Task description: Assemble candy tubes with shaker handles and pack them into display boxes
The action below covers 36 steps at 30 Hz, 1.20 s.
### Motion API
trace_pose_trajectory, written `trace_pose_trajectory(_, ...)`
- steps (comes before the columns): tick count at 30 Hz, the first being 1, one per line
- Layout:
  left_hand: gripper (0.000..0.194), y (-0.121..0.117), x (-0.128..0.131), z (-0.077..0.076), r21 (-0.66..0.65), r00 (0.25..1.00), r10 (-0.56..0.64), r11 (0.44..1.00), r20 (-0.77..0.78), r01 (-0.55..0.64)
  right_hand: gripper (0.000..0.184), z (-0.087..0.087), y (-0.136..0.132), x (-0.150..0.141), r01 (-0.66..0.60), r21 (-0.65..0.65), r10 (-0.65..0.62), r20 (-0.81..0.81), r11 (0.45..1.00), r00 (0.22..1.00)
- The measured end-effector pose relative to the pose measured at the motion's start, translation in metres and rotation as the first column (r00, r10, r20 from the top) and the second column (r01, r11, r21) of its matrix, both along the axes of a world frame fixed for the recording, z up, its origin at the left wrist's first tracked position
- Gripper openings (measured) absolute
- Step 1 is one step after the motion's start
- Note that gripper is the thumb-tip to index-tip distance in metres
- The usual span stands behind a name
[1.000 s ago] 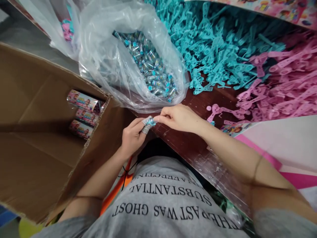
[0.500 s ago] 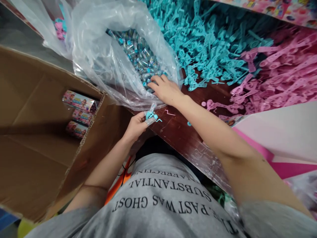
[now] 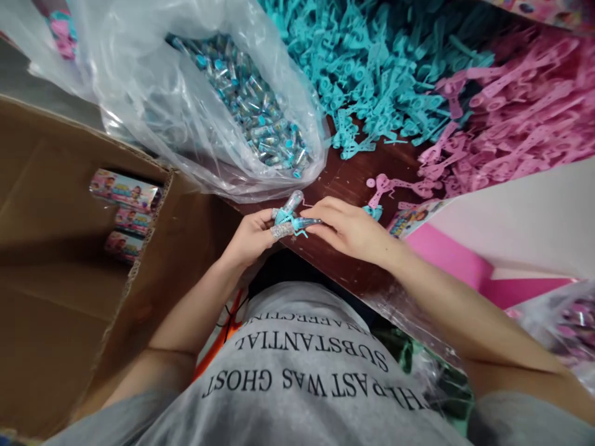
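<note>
My left hand [image 3: 251,238], with silvery wrapping on its thumb and fingertip, pinches a turquoise plastic toy part [image 3: 284,217]. A clear tube [image 3: 294,201] sticks up from that part. My right hand [image 3: 351,229] holds a small clear bottle [image 3: 309,221] between thumb and fingers, its end against the turquoise part. Behind both hands lies a clear plastic bag [image 3: 162,124], open at the top, full of small bottles [image 3: 251,105] with blue caps.
Turquoise plastic parts [image 3: 353,74] heap at the back, with pink ones [image 3: 520,118] to the right. An open cardboard box [image 3: 51,260] with several printed packs [image 3: 124,189] stands left. Loose pink parts [image 3: 395,186] lie on the dark red tabletop [image 3: 346,179].
My right hand has left the bag with a small bottle and come to the turquoise part in my left hand. The left hand keeps its hold. The view has shifted slightly.
</note>
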<state>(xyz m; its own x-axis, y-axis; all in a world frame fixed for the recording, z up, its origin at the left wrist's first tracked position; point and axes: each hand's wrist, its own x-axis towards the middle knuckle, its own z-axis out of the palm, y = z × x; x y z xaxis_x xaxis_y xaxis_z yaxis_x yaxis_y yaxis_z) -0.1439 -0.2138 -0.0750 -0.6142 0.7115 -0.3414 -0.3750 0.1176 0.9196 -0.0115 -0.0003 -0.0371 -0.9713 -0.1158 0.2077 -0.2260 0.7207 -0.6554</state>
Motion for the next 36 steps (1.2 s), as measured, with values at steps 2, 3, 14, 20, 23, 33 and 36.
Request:
trace_pose_trajectory(2, 0.038, 0.010, 0.006, -0.001, 0.022, 0.995, -0.087, 0.996, -0.055, 0.088, 0.029, 0.001, -0.006, 0.014, 0.052, 0.034, -0.053, 0.030, 0.998, 0.998)
trace_pose_trajectory(3, 0.037, 0.014, 0.009, 0.000, 0.025, 0.987, -0.127, 0.991, -0.103, 0.130, 0.030, 0.002, -0.007, 0.018, 0.072, 0.042, -0.074, 0.045, 0.997, 0.996)
trace_pose_trajectory(14, 0.029, 0.028, 0.034, 0.017, -0.063, 0.790, -0.304, 0.945, -0.532, 0.321, 0.054, 0.009, 0.001, 0.076, 0.338, -0.313, -0.246, 0.297, 0.888, 0.922)
trace_pose_trajectory(20, 0.020, 0.053, 0.054, 0.019, -0.040, 0.654, -0.363, 0.890, -0.664, 0.454, 0.065, 0.009, -0.001, 0.111, 0.558, -0.322, -0.374, 0.482, 0.765, 0.792)
trace_pose_trajectory(23, 0.021, 0.071, 0.068, 0.021, -0.047, 0.672, -0.409, 0.872, -0.618, 0.487, 0.067, 0.019, 0.010, 0.135, 0.630, -0.361, -0.411, 0.522, 0.688, 0.748)
trace_pose_trajectory(33, 0.034, 0.109, 0.094, 0.021, -0.024, 0.832, -0.545, 0.838, -0.109, 0.546, 0.033, 0.030, 0.033, 0.184, 0.599, -0.067, -0.576, 0.207, 0.798, 0.791)
trace_pose_trajectory(36, 0.049, 0.118, 0.099, 0.026, 0.000, 0.757, -0.612, 0.777, 0.230, 0.629, 0.047, 0.037, 0.044, 0.191, 0.475, 0.080, -0.481, 0.076, 0.876, 0.874)
